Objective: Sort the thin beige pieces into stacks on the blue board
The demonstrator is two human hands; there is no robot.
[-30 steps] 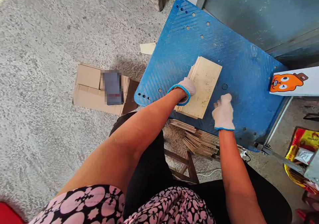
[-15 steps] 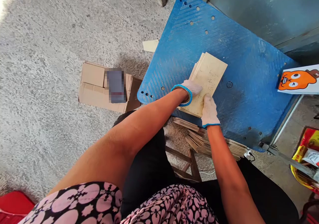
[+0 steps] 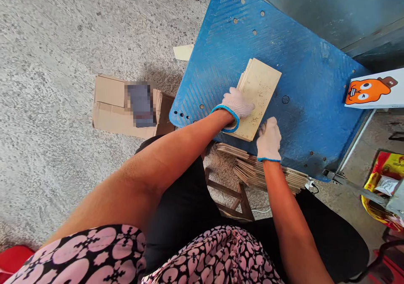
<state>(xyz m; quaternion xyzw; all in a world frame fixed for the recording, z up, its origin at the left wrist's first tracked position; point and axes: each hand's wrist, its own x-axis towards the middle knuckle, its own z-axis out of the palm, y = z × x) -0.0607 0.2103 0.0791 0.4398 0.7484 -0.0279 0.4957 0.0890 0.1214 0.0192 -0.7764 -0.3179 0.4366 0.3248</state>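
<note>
A stack of thin, pale yellow boards point(image 3: 263, 80) lies slanted on the blue plastic tabletop point(image 3: 311, 69). Its top face has dark specks, and the edges on its left side are slightly uneven. My left hand point(image 3: 239, 103), in a white knit glove with a blue cuff, grips the stack at its left side, part of the hand lying over the top board. Just off the stack's lower right edge is my gloved right hand point(image 3: 269, 139), its fingers curled in. Whatever those fingers hold, if anything, is hidden; a dark patch shows by the fingers.
More boards point(image 3: 261, 172) are piled below the tabletop's near edge, beside a wooden stool point(image 3: 225, 188). A cardboard box point(image 3: 107, 118) with a blurred dark item stands on the floor at left. At right are a white box with an orange cartoon point(image 3: 375, 91) and a red-yellow bag point(image 3: 383, 162).
My right hand has come off the top board to the stack's right side, its fingers now curled. My left hand stays on the stack. The whole view has shifted slightly.
</note>
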